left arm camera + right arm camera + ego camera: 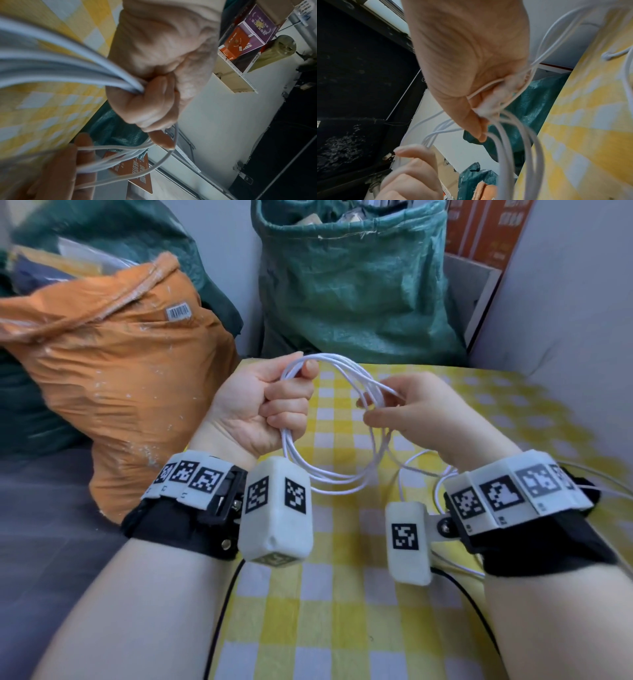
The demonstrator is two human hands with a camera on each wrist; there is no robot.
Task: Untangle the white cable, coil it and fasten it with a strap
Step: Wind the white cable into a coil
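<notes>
A thin white cable (337, 474) hangs in several round loops above the yellow checked tablecloth (329, 611). My left hand (270, 409) is a fist around one side of the loops, thumb on top; the left wrist view has the strands (68, 70) running into that fist (154, 88). My right hand (407, 405) pinches the opposite side of the coil between thumb and fingertips (481, 121), with strands (513, 148) dropping below it. A loose length of cable (421, 467) trails on the cloth under my right wrist. No strap is visible.
An orange woven sack (120, 378) stands left of the table, and a green sack (352, 285) stands behind its far edge. A pale cushion or wall (565, 320) borders the right. Black wires (222, 621) run from my wrist units.
</notes>
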